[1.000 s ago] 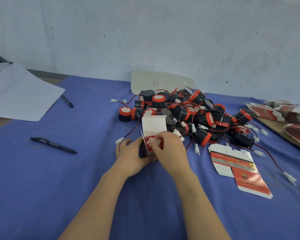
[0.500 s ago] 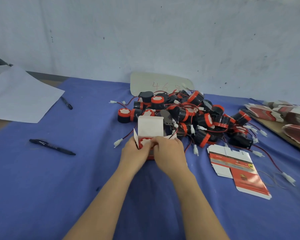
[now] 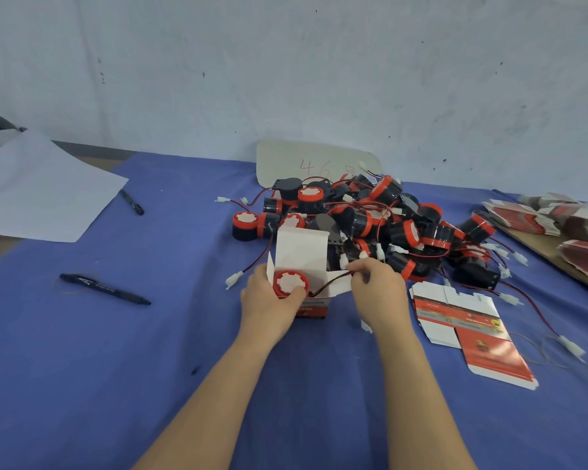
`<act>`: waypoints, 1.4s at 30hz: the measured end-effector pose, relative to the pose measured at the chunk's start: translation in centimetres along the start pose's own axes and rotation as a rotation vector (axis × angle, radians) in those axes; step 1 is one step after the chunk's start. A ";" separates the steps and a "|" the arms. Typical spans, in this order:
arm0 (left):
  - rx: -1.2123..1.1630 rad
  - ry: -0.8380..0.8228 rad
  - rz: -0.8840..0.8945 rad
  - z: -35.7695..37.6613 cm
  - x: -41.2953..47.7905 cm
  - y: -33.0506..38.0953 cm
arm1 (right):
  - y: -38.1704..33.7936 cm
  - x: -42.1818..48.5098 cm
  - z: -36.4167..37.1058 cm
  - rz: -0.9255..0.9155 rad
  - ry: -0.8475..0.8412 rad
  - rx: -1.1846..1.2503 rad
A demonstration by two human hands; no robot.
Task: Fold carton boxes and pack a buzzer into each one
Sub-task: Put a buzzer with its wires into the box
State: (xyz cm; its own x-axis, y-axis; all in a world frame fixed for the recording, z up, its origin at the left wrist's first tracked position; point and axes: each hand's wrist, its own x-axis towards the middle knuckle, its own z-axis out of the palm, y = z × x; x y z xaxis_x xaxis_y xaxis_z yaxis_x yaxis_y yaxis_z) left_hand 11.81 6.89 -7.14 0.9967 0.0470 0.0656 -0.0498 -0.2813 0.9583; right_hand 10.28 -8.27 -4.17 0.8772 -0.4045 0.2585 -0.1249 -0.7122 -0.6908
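A small white and red carton box (image 3: 302,256) stands upright on the blue cloth with its top flaps raised. A red and black buzzer (image 3: 290,283) sits in its mouth, red face up. My left hand (image 3: 269,305) grips the box's left side, thumb against the buzzer. My right hand (image 3: 375,293) pinches the buzzer's red and black wire (image 3: 330,282) at the box's right flap. Behind the box lies a pile of buzzers (image 3: 381,222) with tangled wires. A flat unfolded carton (image 3: 469,329) lies to the right.
Two black pens (image 3: 104,289) (image 3: 132,202) and a white paper sheet (image 3: 38,189) lie at the left. Stacks of flat cartons (image 3: 564,218) sit on a board at the far right. A pale card (image 3: 306,162) leans on the wall behind the pile.
The right hand has moved off the top of the box to the right and now pinches the wire. The buzzer's red face shows in the box mouth. The left hand stays on the box.
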 end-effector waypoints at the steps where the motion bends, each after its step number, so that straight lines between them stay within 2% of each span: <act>1: 0.004 0.000 0.005 0.0 0.0 0.0 | -0.2 -0.1 0.1 -0.013 0.032 0.061; 4: 0.027 -0.001 0.025 0.1 0.0 0.1 | -1.6 -0.7 0.4 -0.130 0.148 0.213; 7: 0.040 0.002 0.026 0.1 0.0 0.1 | -2.5 -1.3 0.9 -0.195 0.125 0.365; 13: 0.037 -0.004 0.031 0.1 0.0 0.0 | -2.4 -1.1 1.0 -0.315 0.068 0.211; 20: 0.033 0.000 0.043 0.1 0.0 0.1 | -3.1 -1.4 1.8 -0.189 0.083 0.254; 28: 0.060 -0.002 0.067 0.2 0.0 0.0 | -3.6 -1.8 1.7 -0.140 -0.022 0.064; 33: 0.116 0.000 0.085 0.3 0.2 0.0 | -4.1 -2.4 1.8 -0.102 -0.089 0.162; 39: 0.124 0.004 0.097 0.3 0.2 -0.2 | -3.9 -1.6 0.7 -0.044 -0.112 0.420; 42: 0.131 -0.003 0.092 0.3 0.2 -0.3 | -3.3 -1.3 -0.4 -0.097 -0.095 0.283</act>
State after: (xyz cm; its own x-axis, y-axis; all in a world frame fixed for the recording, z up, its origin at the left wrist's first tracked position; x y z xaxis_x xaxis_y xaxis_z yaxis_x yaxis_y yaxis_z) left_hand 12.09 6.72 -7.44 0.9885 0.0121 0.1504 -0.1325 -0.4073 0.9036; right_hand 9.41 -5.60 -1.95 0.9199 -0.2777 0.2769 0.0835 -0.5511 -0.8303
